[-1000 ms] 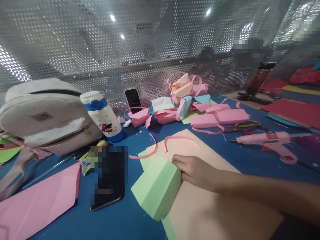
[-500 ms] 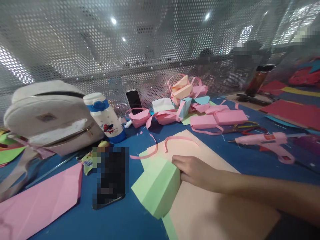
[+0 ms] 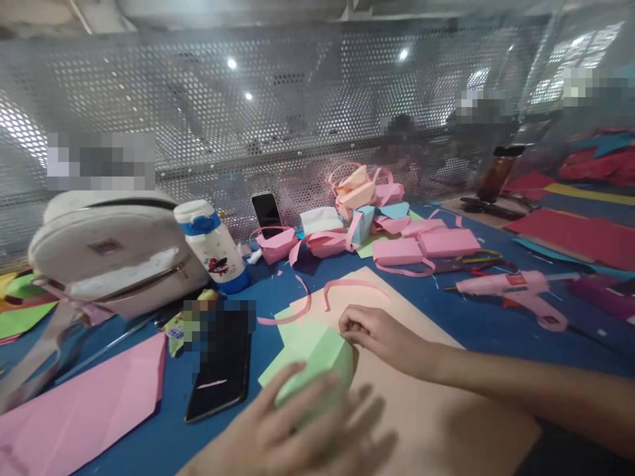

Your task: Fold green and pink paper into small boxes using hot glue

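A folded light-green paper piece (image 3: 337, 354) lies over a large peach paper sheet (image 3: 417, 403) in front of me. My right hand (image 3: 374, 334) is closed with its fingers pinched at the green piece's upper right edge. My left hand (image 3: 292, 423), blurred by motion, reaches over the green piece from below with its fingers spread. Whether the left fingertips touch the paper I cannot tell. Curled pink paper strips (image 3: 354, 284) rest just beyond, at the top of the peach sheet.
A black phone (image 3: 223, 370) and a folded pink sheet (image 3: 99, 403) lie at left. Behind them stand a backpack (image 3: 119, 264) and a white-blue bottle (image 3: 213, 248). Pink paper boxes (image 3: 397, 251) sit along the back. At right lies a pink glue gun (image 3: 520, 287) with a cord.
My left hand has come into view from the bottom, over the green paper. My right hand keeps its place at the paper's edge. The camera view has tilted slightly up.
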{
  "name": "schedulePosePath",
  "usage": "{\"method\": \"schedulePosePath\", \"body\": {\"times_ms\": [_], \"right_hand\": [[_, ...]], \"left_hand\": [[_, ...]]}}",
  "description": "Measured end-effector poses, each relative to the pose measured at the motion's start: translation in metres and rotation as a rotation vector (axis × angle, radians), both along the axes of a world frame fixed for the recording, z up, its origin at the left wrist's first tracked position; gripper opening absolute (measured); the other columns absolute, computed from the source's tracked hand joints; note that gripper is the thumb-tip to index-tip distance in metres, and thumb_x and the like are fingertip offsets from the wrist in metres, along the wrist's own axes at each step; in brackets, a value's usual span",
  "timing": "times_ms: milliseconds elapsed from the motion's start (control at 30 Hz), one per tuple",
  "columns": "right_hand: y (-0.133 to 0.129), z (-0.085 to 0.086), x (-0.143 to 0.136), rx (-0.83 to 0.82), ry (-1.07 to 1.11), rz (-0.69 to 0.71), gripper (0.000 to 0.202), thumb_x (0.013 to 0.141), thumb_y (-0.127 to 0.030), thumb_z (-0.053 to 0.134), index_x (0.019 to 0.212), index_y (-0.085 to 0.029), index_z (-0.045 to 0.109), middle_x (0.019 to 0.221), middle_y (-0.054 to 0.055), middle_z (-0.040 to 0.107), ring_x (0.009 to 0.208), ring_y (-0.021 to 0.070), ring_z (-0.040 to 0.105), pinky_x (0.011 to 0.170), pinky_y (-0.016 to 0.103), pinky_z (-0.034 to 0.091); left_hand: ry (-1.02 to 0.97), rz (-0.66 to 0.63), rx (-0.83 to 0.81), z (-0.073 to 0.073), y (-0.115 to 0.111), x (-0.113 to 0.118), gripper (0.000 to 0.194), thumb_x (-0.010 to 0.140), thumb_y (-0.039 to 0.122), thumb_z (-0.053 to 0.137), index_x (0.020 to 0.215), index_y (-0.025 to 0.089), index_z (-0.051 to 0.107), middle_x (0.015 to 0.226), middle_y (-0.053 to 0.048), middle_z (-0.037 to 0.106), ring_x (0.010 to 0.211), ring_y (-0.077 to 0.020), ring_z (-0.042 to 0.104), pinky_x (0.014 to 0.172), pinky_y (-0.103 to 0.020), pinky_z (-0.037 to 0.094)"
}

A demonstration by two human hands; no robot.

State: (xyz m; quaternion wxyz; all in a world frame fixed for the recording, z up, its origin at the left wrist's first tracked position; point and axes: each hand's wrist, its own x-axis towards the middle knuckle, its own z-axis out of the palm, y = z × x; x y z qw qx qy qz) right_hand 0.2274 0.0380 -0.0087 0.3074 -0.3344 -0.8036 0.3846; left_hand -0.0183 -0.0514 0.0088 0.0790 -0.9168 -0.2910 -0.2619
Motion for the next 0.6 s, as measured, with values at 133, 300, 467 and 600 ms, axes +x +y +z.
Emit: {"method": "schedulePosePath", "body": {"times_ms": [133, 300, 467, 600], "right_hand": [[0.004, -0.002, 0.002, -0.184, 0.133, -0.050, 0.010, 0.093, -0.020, 0.053, 0.083, -0.019, 0.054, 0.076, -0.002, 0.054, 0.065, 0.0126, 0.048, 0.060, 0.025, 0.039], [0.007, -0.006, 0.002, -0.291, 0.253, -0.081, 0.008, 0.091, -0.026, 0.059, 0.089, -0.018, 0.057, 0.077, -0.002, 0.056, 0.065, 0.0120, 0.052, 0.056, 0.023, 0.040], [0.010, -0.012, 0.001, -0.300, 0.288, -0.098, 0.012, 0.090, -0.027, 0.062, 0.096, -0.019, 0.067, 0.083, 0.001, 0.060, 0.068, 0.0117, 0.054, 0.056, 0.022, 0.042], [0.011, -0.014, 0.002, -0.287, 0.305, -0.080, 0.012, 0.087, -0.026, 0.064, 0.092, -0.019, 0.073, 0.089, 0.003, 0.063, 0.069, 0.0116, 0.056, 0.057, 0.022, 0.045]], "left_hand": [[0.095, -0.007, 0.120, -0.002, 0.028, 0.002, 0.051, 0.093, 0.033, 0.062, 0.139, 0.017, 0.047, 0.137, -0.016, 0.060, 0.133, -0.0321, 0.050, 0.111, -0.049, 0.041], [-0.011, 0.120, -0.100, -0.012, 0.032, -0.007, 0.055, 0.097, 0.036, 0.055, 0.147, 0.021, 0.038, 0.146, -0.015, 0.051, 0.135, -0.0280, 0.048, 0.108, -0.040, 0.047], [-0.238, 0.210, -0.307, -0.015, 0.031, -0.013, 0.049, 0.100, 0.030, 0.049, 0.147, 0.032, 0.037, 0.149, -0.007, 0.048, 0.138, -0.0244, 0.046, 0.112, -0.039, 0.042], [-0.361, 0.261, -0.388, -0.012, 0.035, -0.013, 0.043, 0.100, 0.027, 0.047, 0.142, 0.035, 0.042, 0.145, -0.004, 0.052, 0.138, -0.0248, 0.045, 0.115, -0.045, 0.038]]}}
